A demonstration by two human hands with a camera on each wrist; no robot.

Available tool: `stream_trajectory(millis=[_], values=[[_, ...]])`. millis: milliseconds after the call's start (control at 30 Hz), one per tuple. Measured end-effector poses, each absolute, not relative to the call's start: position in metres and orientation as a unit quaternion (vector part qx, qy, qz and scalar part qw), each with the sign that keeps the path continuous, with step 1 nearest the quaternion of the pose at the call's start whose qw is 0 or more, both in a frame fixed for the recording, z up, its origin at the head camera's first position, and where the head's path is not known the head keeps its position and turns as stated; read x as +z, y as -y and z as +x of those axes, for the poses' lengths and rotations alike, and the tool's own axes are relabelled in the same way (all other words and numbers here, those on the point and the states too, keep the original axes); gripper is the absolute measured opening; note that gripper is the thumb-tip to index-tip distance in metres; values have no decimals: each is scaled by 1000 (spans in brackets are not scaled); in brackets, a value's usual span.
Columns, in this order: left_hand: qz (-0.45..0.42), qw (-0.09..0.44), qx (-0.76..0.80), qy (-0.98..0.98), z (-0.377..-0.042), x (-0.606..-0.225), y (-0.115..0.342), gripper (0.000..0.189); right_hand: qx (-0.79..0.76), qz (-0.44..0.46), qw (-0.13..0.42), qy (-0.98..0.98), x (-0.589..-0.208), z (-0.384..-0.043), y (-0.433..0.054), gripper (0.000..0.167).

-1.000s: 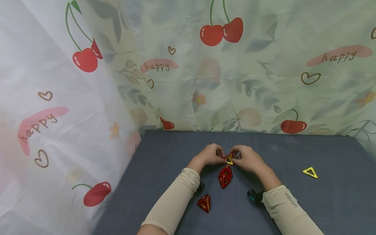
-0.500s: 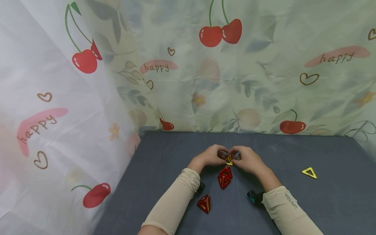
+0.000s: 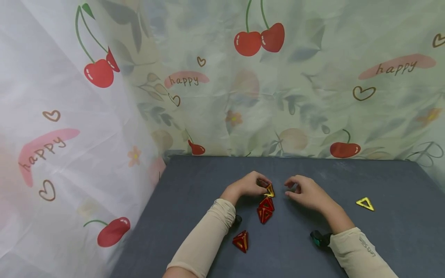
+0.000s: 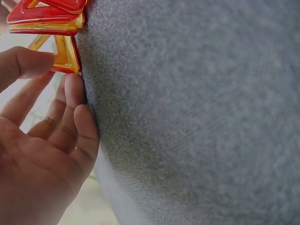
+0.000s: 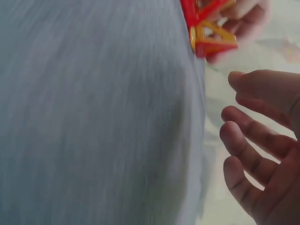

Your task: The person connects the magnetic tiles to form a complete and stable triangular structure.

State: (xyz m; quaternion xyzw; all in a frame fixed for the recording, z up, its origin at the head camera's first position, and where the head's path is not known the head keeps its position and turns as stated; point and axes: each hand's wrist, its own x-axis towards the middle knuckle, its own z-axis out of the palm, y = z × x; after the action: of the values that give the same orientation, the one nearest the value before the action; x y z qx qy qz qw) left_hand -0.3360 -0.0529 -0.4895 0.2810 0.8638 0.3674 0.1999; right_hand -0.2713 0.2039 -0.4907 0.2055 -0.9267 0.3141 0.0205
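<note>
My left hand (image 3: 247, 184) pinches a small yellow-and-red pyramid of triangular magnetic tiles (image 3: 270, 190) at its left side. In the left wrist view, the thumb lies on that pyramid (image 4: 72, 58) while other fingers rest low by the table. Two red tile pyramids (image 3: 265, 209) stand just in front of it, close together in a row. To the right, my right hand (image 3: 307, 193) is off the pieces with loosely bent fingers and nothing in them. In the right wrist view its fingers (image 5: 246, 145) are spread apart, away from the row.
A separate red pyramid (image 3: 241, 241) sits nearer on the grey table (image 3: 194, 231), beside the left forearm. One flat yellow triangle tile (image 3: 370, 204) lies far to the right. Patterned cloth (image 3: 215, 116) hangs behind the table and on the left side.
My right hand has let go of the yellow-and-red pyramid and moved to the right. My left hand stays at the pyramid, which has shifted slightly toward the red row.
</note>
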Motion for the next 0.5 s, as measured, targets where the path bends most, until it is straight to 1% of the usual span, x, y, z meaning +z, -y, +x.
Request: stream_trajectory(millis=[233, 500], values=[[278, 194, 373, -864, -335, -489, 53, 33, 299, 196, 32, 934, -483, -252, -241, 25], [280, 195, 374, -862, -334, -489, 53, 35, 267, 154, 31, 951, -472, -225, -287, 33]])
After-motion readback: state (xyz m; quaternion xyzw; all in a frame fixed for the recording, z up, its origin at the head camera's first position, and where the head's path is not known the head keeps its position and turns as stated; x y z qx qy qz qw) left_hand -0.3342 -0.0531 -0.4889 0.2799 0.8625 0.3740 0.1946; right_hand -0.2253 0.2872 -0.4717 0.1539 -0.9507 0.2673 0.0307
